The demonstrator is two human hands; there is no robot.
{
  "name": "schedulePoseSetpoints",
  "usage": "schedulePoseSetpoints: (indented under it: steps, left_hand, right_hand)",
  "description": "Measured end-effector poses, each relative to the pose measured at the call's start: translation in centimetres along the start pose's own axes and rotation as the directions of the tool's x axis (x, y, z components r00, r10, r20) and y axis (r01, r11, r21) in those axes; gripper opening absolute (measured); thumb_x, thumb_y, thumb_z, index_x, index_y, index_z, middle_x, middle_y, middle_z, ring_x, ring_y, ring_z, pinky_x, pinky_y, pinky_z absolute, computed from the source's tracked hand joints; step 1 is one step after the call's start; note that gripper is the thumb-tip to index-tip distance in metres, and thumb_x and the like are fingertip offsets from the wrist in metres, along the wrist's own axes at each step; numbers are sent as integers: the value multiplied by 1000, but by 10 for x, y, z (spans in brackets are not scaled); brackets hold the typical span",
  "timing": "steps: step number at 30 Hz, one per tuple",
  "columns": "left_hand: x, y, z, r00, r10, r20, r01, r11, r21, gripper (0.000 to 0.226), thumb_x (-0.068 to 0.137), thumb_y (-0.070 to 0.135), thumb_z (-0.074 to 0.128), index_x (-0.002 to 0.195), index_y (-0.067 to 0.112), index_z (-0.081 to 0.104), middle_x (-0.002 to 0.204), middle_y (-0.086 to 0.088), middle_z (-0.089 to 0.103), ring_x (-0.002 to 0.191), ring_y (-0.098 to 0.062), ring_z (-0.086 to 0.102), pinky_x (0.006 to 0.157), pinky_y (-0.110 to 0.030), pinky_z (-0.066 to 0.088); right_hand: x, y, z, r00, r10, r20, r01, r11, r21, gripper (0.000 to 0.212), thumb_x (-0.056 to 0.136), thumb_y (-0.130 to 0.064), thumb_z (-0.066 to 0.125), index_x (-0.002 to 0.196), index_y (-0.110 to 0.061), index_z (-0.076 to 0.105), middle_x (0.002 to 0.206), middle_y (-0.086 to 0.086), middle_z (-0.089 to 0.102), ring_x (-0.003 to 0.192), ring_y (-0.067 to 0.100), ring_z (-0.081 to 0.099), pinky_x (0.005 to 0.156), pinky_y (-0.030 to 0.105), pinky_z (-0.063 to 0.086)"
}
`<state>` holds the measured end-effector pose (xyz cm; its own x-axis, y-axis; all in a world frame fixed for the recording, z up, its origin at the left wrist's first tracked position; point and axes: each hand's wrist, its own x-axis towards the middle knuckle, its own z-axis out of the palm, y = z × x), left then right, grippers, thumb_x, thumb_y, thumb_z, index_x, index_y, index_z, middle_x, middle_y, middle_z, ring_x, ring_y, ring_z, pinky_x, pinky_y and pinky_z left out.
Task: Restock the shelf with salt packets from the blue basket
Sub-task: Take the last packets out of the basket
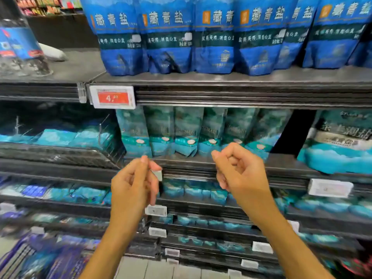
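Head view | my left hand [133,183] and right hand [237,170] loosely curled, holding nothing | next: reach near-left to blue basket [30,258], lift one packet, stand it upright on shelf [201,79]

I count six dark blue salt packets [118,37] standing in the front row on the top shelf [201,79]. On the shelf under it, six teal packets [133,133] stand side by side. I see one red price tag [112,97] and two hands; the lower rows are too blurred for me to count.
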<state>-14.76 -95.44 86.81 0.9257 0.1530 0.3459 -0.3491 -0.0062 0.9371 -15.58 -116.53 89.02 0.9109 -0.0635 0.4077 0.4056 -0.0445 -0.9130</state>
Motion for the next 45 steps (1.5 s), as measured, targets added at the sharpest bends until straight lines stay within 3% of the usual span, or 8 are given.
schedulePoseSetpoints:
  steps: [4, 8, 11, 19, 27, 31, 38, 45]
  left_hand:
    - [-66, -48, -45, 969, -233, -85, 235, 972, 24, 44, 104, 29, 44, 71, 26, 71, 41, -1, 46, 32, -9, 36, 36, -12, 28]
    - [-121, -81, -86, 910, -363, -202, 379, 924, 50, 43, 108, 21, 43, 74, 20, 69, 43, 1, 47, 32, -9, 38, 35, -13, 29]
    - [-156, -97, -106, 869, -421, -259, 455, 886, 85, 37, 109, 20, 42, 81, 12, 65, 44, 0, 50, 33, -10, 40, 35, -14, 30]
    - [-230, -97, -143, 745, -487, -456, 581, 809, 86, 34, 108, 27, 43, 88, 28, 70, 57, 1, 59, 43, -9, 50, 39, -17, 38]
    - [-300, -90, -158, 593, -511, -622, 672, 740, 33, 29, 108, 29, 46, 92, 27, 70, 63, 0, 62, 48, -12, 52, 41, -19, 40]
    - [-347, -87, -171, 470, -522, -712, 699, 713, -61, 30, 106, 32, 47, 89, 30, 71, 62, -3, 63, 48, -14, 52, 40, -20, 39]
    - [-400, -97, -228, 206, -503, -839, 694, 680, -237, 29, 106, 28, 49, 87, 30, 71, 63, -3, 63, 46, -11, 52, 40, -22, 42]
    - [-412, -96, -351, 121, -494, -861, 670, 680, -297, 33, 108, 25, 44, 90, 29, 71, 65, -5, 64, 50, -14, 53, 42, -20, 40]
  right_hand:
    - [-56, 50, 20, 975, 197, 103, -196, 980, -15, 44, 98, -22, 64, 63, -13, 39, 59, 28, 30, 50, 27, 28, 48, 32, 30]
    - [-110, 80, 37, 929, 335, 159, -343, 939, 22, 40, 92, -28, 60, 65, -6, 40, 59, 30, 28, 49, 22, 29, 48, 40, 28]
    - [-140, 98, 53, 893, 403, 199, -406, 913, -29, 40, 98, -19, 58, 66, -3, 40, 54, 27, 33, 47, 18, 34, 50, 34, 31]
    - [-196, 123, 74, 706, 529, 471, -537, 833, -131, 13, 99, -13, 61, 86, -16, 64, 57, 0, 56, 52, 8, 50, 49, 15, 40]
    - [-222, 140, 104, 512, 590, 625, -597, 767, -235, 28, 98, -6, 62, 79, -26, 65, 60, -2, 56, 53, 7, 48, 47, 13, 38]
    - [-227, 140, 153, 424, 594, 684, -613, 744, -266, 35, 97, -5, 62, 73, -31, 65, 60, 1, 55, 52, 9, 47, 47, 16, 39]
    - [-247, 128, 292, 306, 528, 793, -578, 765, -286, 14, 100, -3, 57, 86, -1, 62, 62, 10, 53, 53, 13, 46, 47, 17, 37]
    - [-263, 122, 441, 299, 484, 823, -525, 803, -281, 13, 97, 4, 55, 87, 3, 63, 61, 6, 53, 52, 15, 48, 47, 18, 40]
